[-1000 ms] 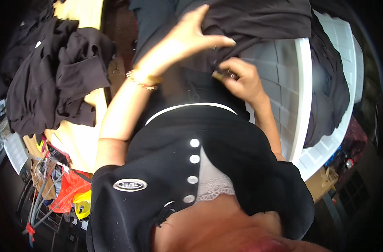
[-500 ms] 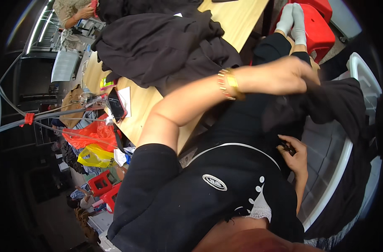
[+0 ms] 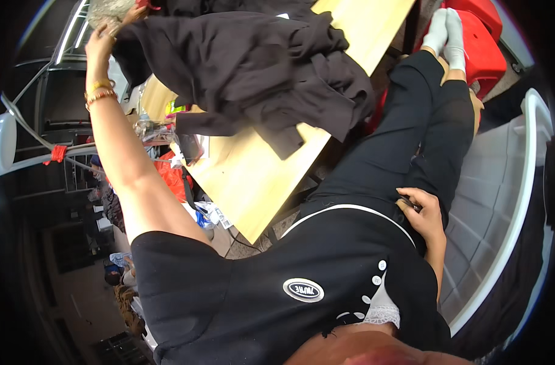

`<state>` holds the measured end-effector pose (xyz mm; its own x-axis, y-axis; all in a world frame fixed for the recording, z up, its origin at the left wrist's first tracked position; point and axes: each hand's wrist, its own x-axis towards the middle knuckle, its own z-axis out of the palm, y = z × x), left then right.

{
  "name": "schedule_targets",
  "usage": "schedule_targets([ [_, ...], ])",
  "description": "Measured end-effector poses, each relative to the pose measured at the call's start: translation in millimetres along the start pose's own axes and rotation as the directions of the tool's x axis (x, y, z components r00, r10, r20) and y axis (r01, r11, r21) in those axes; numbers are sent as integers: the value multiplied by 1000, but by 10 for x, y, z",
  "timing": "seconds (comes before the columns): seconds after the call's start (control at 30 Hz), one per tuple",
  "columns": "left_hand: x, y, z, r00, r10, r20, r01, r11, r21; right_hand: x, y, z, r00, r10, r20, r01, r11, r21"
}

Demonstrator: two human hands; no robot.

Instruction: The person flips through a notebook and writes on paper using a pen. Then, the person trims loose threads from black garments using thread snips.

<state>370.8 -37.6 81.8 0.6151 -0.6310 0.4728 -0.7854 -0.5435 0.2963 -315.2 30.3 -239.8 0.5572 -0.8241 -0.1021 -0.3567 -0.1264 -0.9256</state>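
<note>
Stretched out to the upper left, my left hand (image 3: pixel 101 47) is closed on the edge of a dark brown garment (image 3: pixel 229 61) and holds that end up. The garment's other end lies in folds across the light wooden table (image 3: pixel 247 194). Beside my lap on the right, my right hand (image 3: pixel 426 213) is curled around a small dark tool (image 3: pixel 410 204); its exact kind cannot be made out. Bracelets circle my left wrist.
A large pale plastic tub (image 3: pixel 490 176) stands to my right. Beyond my outstretched legs is a red stool (image 3: pixel 481 48). A phone (image 3: pixel 193 149) lies partly hidden on the table's left side, near a red bag (image 3: pixel 168 173). Another person's hand (image 3: pixel 134 12) shows at the upper left.
My left hand has swung from dark cloth by the tub to the far upper left, now gripping the garment there. Cloth no longer drapes over the tub's rim. The right hand stays by my lap.
</note>
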Motion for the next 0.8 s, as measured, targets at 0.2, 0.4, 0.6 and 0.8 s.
schedule_targets([
  [0.2, -1402, 1186, 974, 820, 484, 306, -218, 759, -614, 62, 175, -87, 997, -73, 39, 74, 997, -24],
  [0.4, -2359, 2418, 1943, 462, 808, 366, -199, 497, -845, -118, 281, -69, 996, -66, -60, 64, 997, -35],
  [0.6, -3414, 3385, 2329, 106, 941, 323, -222, 339, -914, -516, 170, -105, 988, -8, -157, -30, 971, -237],
  [0.8, -3930, 3690, 2360, -117, 924, 364, -83, 356, -931, -1046, -636, -795, 849, -258, -462, -164, 702, -693],
])
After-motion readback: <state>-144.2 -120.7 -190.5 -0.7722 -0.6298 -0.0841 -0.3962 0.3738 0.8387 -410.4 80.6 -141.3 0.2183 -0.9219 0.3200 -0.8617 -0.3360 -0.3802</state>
